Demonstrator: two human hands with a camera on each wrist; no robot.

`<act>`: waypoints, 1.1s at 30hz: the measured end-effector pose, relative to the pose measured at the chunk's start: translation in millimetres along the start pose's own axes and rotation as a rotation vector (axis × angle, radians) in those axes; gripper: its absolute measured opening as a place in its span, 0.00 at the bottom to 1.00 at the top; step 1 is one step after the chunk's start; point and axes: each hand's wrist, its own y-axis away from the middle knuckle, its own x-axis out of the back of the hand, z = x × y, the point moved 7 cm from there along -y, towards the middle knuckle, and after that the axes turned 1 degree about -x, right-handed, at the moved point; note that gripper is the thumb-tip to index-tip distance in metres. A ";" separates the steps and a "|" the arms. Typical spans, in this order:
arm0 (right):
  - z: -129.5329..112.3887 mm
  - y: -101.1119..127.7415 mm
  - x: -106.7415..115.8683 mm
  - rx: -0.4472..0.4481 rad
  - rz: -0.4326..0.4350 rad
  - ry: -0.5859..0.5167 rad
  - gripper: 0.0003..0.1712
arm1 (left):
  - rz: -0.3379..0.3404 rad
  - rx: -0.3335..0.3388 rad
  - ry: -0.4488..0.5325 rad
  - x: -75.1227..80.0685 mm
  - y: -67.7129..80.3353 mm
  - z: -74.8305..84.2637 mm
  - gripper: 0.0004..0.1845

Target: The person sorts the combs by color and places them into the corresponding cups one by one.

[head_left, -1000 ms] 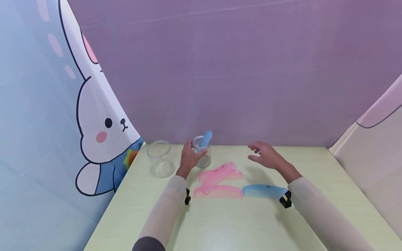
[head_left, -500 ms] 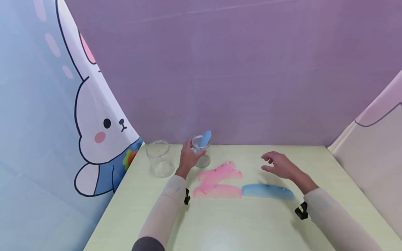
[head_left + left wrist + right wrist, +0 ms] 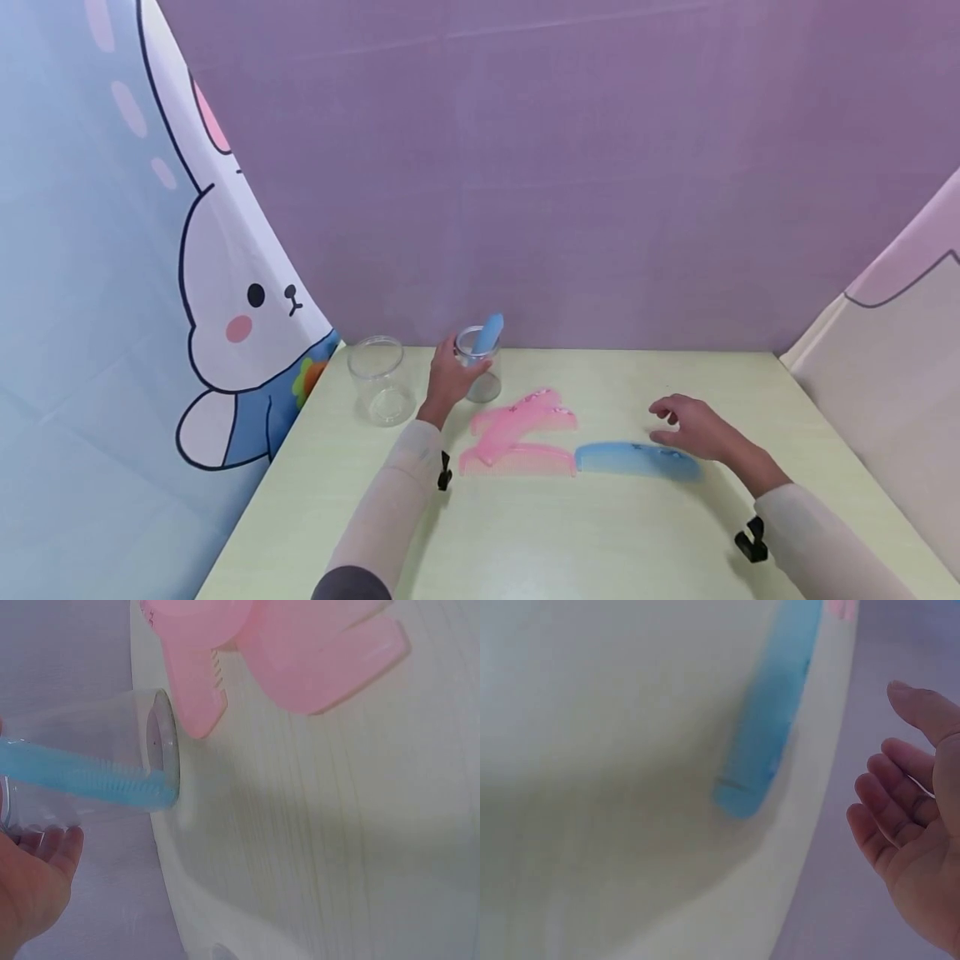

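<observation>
Right hand grip wide, just above blue comb, left hand holding jar

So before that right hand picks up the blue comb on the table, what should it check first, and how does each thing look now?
1. Right hand empty, fingers relaxed: ok.
2. Right hand closed on the blue comb: not ok; it hovers just above, and contact cannot be told.
3. Comb lies flat and apart from the pink combs: ok.
4. Left hand grips the jar: ok.
5. Room in that jar, which already holds one blue comb: cannot tell.
6. Second jar stands upright: ok.
</observation>
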 end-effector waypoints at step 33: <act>29.3 36.8 -32.4 0.019 -0.024 0.044 0.26 | -0.024 0.027 0.003 -0.8 0.8 -2.6 0.47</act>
